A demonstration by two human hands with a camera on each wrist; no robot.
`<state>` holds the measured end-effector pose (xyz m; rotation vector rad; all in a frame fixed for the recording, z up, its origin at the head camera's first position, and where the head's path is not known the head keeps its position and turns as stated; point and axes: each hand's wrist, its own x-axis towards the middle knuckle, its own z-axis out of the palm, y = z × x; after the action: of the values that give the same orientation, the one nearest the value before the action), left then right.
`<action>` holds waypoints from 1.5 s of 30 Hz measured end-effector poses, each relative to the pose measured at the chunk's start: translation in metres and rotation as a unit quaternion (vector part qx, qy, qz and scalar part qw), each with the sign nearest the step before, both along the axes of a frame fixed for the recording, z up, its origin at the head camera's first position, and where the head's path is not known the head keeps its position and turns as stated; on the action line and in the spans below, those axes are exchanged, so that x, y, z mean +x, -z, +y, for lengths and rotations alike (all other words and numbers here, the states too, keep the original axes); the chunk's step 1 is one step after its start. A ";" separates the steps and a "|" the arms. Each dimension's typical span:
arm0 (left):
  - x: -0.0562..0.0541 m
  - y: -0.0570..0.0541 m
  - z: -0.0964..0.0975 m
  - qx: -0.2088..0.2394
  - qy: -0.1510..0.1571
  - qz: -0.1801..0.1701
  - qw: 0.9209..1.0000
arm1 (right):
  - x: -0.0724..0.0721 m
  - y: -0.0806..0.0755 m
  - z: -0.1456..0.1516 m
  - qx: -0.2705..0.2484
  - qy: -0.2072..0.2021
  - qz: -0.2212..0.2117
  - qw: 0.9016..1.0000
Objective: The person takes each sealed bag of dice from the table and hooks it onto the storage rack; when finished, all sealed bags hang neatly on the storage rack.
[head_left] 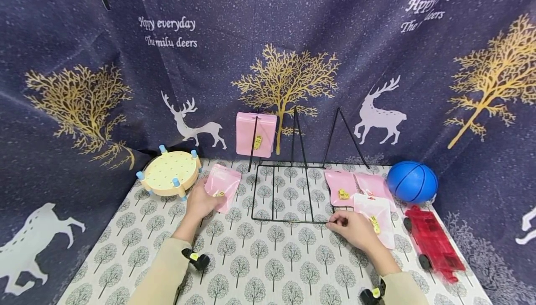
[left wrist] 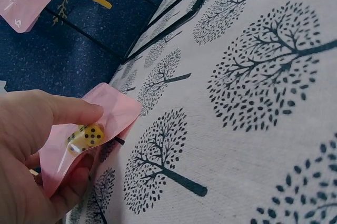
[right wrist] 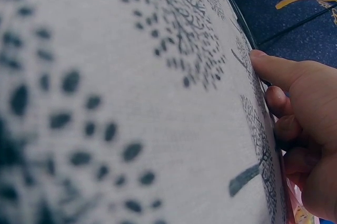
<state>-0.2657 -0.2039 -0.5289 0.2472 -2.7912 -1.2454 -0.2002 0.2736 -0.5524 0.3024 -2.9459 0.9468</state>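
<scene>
My left hand [head_left: 202, 201] pinches a pink zip pouch [head_left: 224, 185] between thumb and fingers. Yellow dice [left wrist: 87, 137] with black dots show inside it, close under the thumb. In front of me stands a black wire display rack [head_left: 291, 221], its base flat on the table and its prongs rising at the back. Another pink pouch [head_left: 244, 132] with yellow dice hangs on the rack's left prong. With curled fingers my right hand [head_left: 353, 227] holds the near right corner of the rack's base, the thumb tip at the wire in the right wrist view.
Right of the rack lie two pink pouches [head_left: 337, 182] and a whiter pouch [head_left: 380, 204], overlapping. Beyond them are a blue ball [head_left: 412, 182] and a red toy car [head_left: 437, 242]. A round yellow stool-like piece [head_left: 169, 171] with blue-tipped legs sits at left. Dark deer-print cloth hangs behind.
</scene>
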 end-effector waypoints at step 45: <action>0.046 -0.015 -0.010 0.208 0.093 0.065 0.972 | 0.001 0.000 0.000 -0.001 -0.004 0.009 1.000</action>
<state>-0.2200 -0.2138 -0.5140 -0.0750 -2.4634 -1.8136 -0.1994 0.2731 -0.5523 0.3200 -2.9292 0.9410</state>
